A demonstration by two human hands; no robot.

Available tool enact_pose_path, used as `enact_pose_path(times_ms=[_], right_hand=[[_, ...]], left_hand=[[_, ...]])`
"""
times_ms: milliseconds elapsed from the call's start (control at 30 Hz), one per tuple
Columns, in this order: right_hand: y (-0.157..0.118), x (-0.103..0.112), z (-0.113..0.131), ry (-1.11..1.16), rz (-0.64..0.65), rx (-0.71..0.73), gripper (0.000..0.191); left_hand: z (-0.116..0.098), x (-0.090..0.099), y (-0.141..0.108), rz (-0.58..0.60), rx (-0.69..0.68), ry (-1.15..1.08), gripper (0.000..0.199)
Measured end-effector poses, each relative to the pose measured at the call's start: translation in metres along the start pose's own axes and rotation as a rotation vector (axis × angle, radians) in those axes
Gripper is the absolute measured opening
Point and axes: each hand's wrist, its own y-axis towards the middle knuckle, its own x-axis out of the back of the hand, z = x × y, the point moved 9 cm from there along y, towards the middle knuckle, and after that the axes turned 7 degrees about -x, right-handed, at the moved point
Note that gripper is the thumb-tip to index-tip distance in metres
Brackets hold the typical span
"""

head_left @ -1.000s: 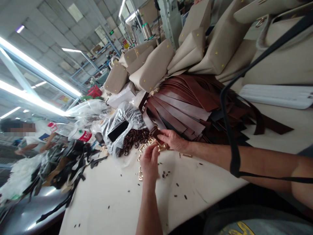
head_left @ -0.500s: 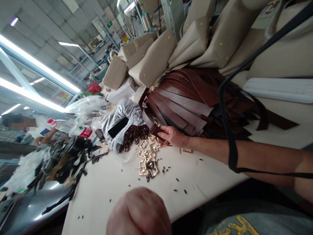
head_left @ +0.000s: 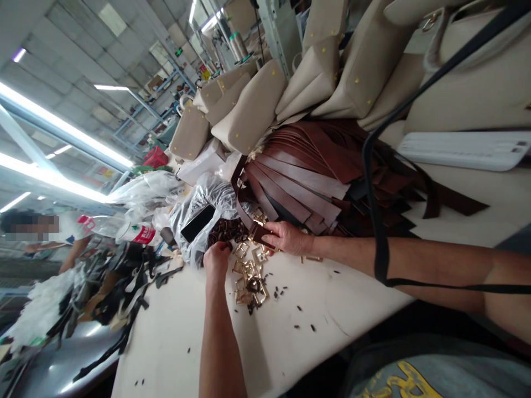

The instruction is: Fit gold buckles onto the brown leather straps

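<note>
My right hand [head_left: 290, 237] pinches the end of a brown leather strap [head_left: 260, 233], thumb on top and fingers below. The strap runs back toward a large fanned bundle of brown leather straps [head_left: 307, 160]. My left hand [head_left: 217, 255] is at the near edge of a pile of small dark brown loops [head_left: 227, 229], its fingers curled together. Whatever lies between those fingertips is hidden. Gold rectangular buckles [head_left: 251, 271] lie in a heap between and below both hands. Small dark bits [head_left: 297, 326] are scattered over the pale tabletop [head_left: 166, 342].
A black phone [head_left: 198, 223] rests on a clear plastic bag [head_left: 215, 190] beside the loops. Beige handbags [head_left: 249, 110] are stacked behind the straps. A black cord [head_left: 379, 221] hangs in front of my right forearm. Left stand a red-labelled bottle [head_left: 143, 234] and, farther off, another person [head_left: 74, 243].
My left hand has moved from the near edge of the table forward to the pile of loops. My right hand still holds the strap end. The view has shifted slightly.
</note>
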Motion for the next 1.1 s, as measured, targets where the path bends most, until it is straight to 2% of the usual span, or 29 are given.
enact_pose_path(times_ms=[100,167,233,333,433,533,800,1100], right_hand=[[0.0,0.0,-0.002,-0.15,-0.014,0.0,0.018],[0.0,0.0,-0.002,-0.214,-0.02,0.018,0.017],[-0.001,-0.001,0.0,-0.263,-0.024,0.043,0.016],[-0.002,-0.002,0.005,-0.337,-0.041,0.074,0.016],[-0.005,-0.003,0.01,-0.399,-0.05,0.099,0.017],[-0.01,-0.005,0.016,-0.484,-0.068,0.133,0.017],[-0.017,-0.012,0.031,-0.87,-0.121,0.294,0.017],[-0.015,-0.011,0.025,-0.949,-0.171,0.318,0.017]], left_hand=[[-0.009,0.005,-0.004,-0.012,-0.023,-0.005,0.013],[-0.017,0.006,-0.014,-0.03,-0.042,-0.09,0.019],[-0.029,0.004,-0.031,-0.063,-0.068,-0.375,0.023],[-0.05,-0.001,-0.061,-0.108,-0.087,-0.937,0.023],[-0.067,-0.007,-0.082,-0.101,-0.063,-1.164,0.023],[-0.072,-0.009,-0.086,-0.102,-0.048,-1.203,0.023],[-0.067,-0.019,-0.084,-0.086,0.014,-1.214,0.03],[-0.064,-0.025,-0.087,-0.029,0.094,-1.314,0.039]])
